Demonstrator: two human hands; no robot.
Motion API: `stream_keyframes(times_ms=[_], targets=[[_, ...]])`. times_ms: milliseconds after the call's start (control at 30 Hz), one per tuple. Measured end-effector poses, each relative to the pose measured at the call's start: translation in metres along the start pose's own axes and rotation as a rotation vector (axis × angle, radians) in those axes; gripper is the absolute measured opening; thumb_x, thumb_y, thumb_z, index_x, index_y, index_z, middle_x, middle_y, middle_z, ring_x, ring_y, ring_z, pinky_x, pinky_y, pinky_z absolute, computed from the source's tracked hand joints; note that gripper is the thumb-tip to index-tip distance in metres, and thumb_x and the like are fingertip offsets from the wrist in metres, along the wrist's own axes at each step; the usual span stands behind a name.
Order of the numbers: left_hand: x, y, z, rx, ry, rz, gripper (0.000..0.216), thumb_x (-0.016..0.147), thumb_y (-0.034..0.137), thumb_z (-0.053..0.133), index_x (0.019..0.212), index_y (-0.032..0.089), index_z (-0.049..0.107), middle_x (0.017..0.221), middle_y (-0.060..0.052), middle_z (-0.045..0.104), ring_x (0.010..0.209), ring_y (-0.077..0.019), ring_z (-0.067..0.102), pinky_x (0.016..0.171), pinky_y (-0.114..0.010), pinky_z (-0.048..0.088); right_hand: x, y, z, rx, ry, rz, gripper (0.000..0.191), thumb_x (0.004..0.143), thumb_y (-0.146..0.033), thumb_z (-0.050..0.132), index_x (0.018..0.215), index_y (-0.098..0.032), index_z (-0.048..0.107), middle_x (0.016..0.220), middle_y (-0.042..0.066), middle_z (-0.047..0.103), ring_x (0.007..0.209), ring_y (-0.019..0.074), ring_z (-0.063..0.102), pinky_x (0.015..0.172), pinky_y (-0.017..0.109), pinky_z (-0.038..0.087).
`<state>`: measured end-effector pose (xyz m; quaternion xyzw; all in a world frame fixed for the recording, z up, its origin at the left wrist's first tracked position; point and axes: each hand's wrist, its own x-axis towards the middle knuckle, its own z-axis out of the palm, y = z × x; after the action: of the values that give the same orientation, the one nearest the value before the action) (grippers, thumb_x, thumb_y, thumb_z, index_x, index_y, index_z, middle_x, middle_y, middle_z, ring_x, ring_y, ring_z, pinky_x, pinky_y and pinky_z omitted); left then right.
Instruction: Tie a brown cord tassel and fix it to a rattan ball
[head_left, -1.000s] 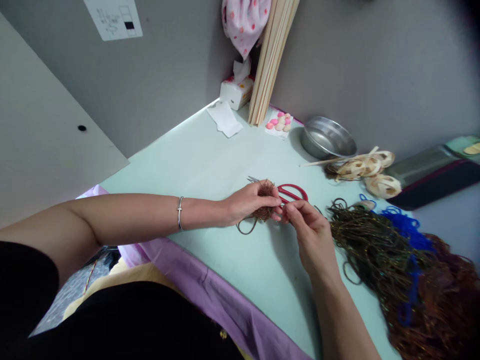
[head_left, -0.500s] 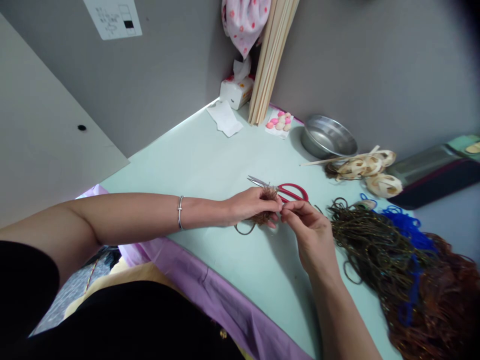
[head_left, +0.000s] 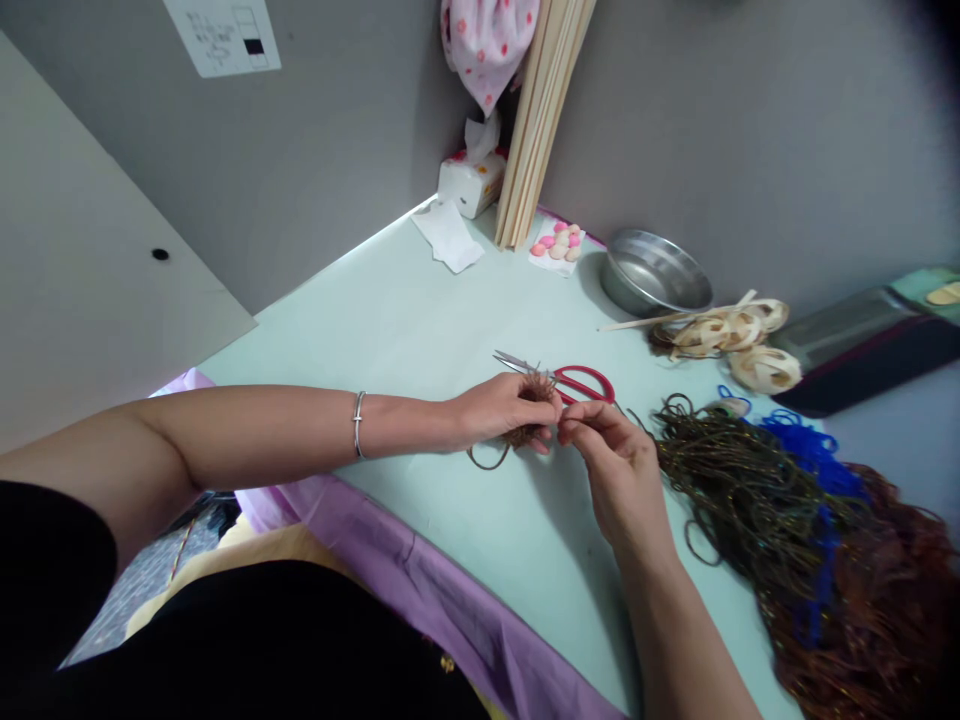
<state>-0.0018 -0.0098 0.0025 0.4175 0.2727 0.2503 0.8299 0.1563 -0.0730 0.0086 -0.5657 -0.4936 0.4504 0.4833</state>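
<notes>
The left hand [head_left: 499,408] clasps a fuzzy brown fibre bundle [head_left: 537,386], likely light, soft, best held mid-body; whether the right hand [head_left: 619,460] pinches anything, I can't tell.

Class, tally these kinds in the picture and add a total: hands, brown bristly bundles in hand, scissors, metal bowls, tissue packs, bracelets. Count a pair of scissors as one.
Hands: 2 (left hand, right hand)
Brown bristly bundle in hand: 1
Scissors: 1
Metal bowl: 1
Tissue pack: 1
Bracelet: 1
Total: 7
</notes>
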Motion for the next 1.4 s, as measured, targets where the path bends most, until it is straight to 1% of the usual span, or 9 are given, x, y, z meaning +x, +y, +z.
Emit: stream_keyframes(times_ms=[300, 533, 667, 733, 800, 967, 1133, 1300, 1400], targets=[[0.003, -0.003, -0.003, -0.089, 0.018, 0.015, 0.007, 0.086, 0.014, 0.058, 0.079, 0.013, 0.058, 0.067, -0.001, 0.058, 0.064, -0.0087, 0.059, 0.069, -0.027, 0.057, 0.0, 0.003, -0.002, 0.022, 0.005, 0.039, 0.007, 0.082, -0.026, 0.07, 0.084, -0.021, 0.067, 0.074, -0.001, 0.061, 0.069, 0.0145, 0.053, 0.068, 0.028, 0.041], [0.002, -0.001, -0.003, -0.159, -0.074, 0.119, 0.007, 0.087, 0.018, 0.059, 0.082, 0.015, 0.055, 0.061, 0.002, 0.056, 0.054, -0.0069, 0.057, 0.059, -0.02, 0.05, 0.0, 0.0, 0.003, 0.045, -0.12, 0.028, 0.011, 0.084, -0.023, 0.065, 0.074, -0.02, 0.063, 0.083, 0.003, 0.07, 0.075, 0.0159, 0.06, 0.072, 0.029, 0.044], [0.003, 0.001, -0.003, -0.239, -0.082, 0.122, 0.007, 0.086, 0.019, 0.062, 0.087, 0.015, 0.056, 0.083, -0.003, 0.067, 0.061, -0.0053, 0.058, 0.063, -0.02, 0.05, 0.001, 0.001, 0.004, 0.031, -0.111, 0.027, 0.012, 0.081, -0.023, 0.066, 0.07, -0.02, 0.063, 0.081, 0.002, 0.065, 0.076, 0.0158, 0.056, 0.069, 0.027, 0.043], [0.004, 0.001, -0.003, -0.261, -0.047, 0.129, 0.006, 0.086, 0.016, 0.062, 0.086, 0.015, 0.056, 0.098, -0.006, 0.068, 0.065, -0.0051, 0.059, 0.066, -0.022, 0.052, 0.001, 0.0, 0.003, 0.061, -0.046, 0.018, 0.011, 0.08, -0.023, 0.067, 0.071, -0.02, 0.064, 0.074, 0.0, 0.06, 0.072, 0.0152, 0.054, 0.068, 0.027, 0.043], [0.005, 0.001, -0.003, -0.259, -0.008, 0.119, 0.005, 0.086, 0.013, 0.06, 0.084, 0.014, 0.056, 0.103, -0.007, 0.068, 0.068, -0.006, 0.061, 0.069, -0.024, 0.053, 0.002, -0.002, 0.002, 0.121, 0.031, 0.008, 0.009, 0.08, -0.022, 0.068, 0.072, -0.021, 0.064, 0.07, -0.002, 0.057, 0.068, 0.0139, 0.052, 0.067, 0.027, 0.042], [0.005, 0.0, -0.003, -0.254, -0.005, 0.099, 0.008, 0.084, 0.008, 0.061, 0.085, 0.014, 0.055, 0.092, -0.005, 0.066, 0.075, -0.0098, 0.066, 0.077, -0.027, 0.055, 0.004, -0.006, 0.001, 0.258, 0.095, 0.018, 0.007, 0.077, -0.021, 0.071, 0.074, -0.02, 0.065, 0.078, 0.0, 0.064, 0.064, 0.012, 0.053, 0.061, 0.025, 0.043], [0.004, -0.001, -0.003, -0.219, -0.038, 0.043, 0.018, 0.079, 0.014, 0.073, 0.09, 0.014, 0.059, 0.082, -0.002, 0.064, 0.074, -0.0108, 0.065, 0.075, -0.028, 0.055, 0.004, -0.006, 0.002, 0.241, 0.132, -0.012, 0.01, 0.075, -0.023, 0.074, 0.074, -0.02, 0.065, 0.081, 0.0, 0.062, 0.064, 0.0117, 0.053, 0.06, 0.025, 0.045], [0.004, -0.004, -0.003, -0.228, -0.021, 0.02, 0.022, 0.081, 0.026, 0.074, 0.088, 0.015, 0.056, 0.082, -0.003, 0.065, 0.076, -0.0126, 0.066, 0.076, -0.03, 0.055, 0.003, -0.007, 0.002, 0.242, 0.072, -0.012, 0.012, 0.077, -0.025, 0.073, 0.074, -0.02, 0.063, 0.091, 0.003, 0.066, 0.066, 0.0127, 0.056, 0.06, 0.026, 0.048], [0.005, -0.004, -0.003, -0.248, 0.007, 0.017, 0.022, 0.085, 0.031, 0.07, 0.088, 0.016, 0.053, 0.084, -0.004, 0.066, 0.077, -0.0143, 0.067, 0.077, -0.031, 0.056, 0.002, -0.007, 0.001, 0.281, 0.02, 0.013, 0.013, 0.078, -0.025, 0.073, 0.074, -0.02, 0.062, 0.09, 0.004, 0.067, 0.065, 0.0126, 0.057, 0.057, 0.026, 0.048]])
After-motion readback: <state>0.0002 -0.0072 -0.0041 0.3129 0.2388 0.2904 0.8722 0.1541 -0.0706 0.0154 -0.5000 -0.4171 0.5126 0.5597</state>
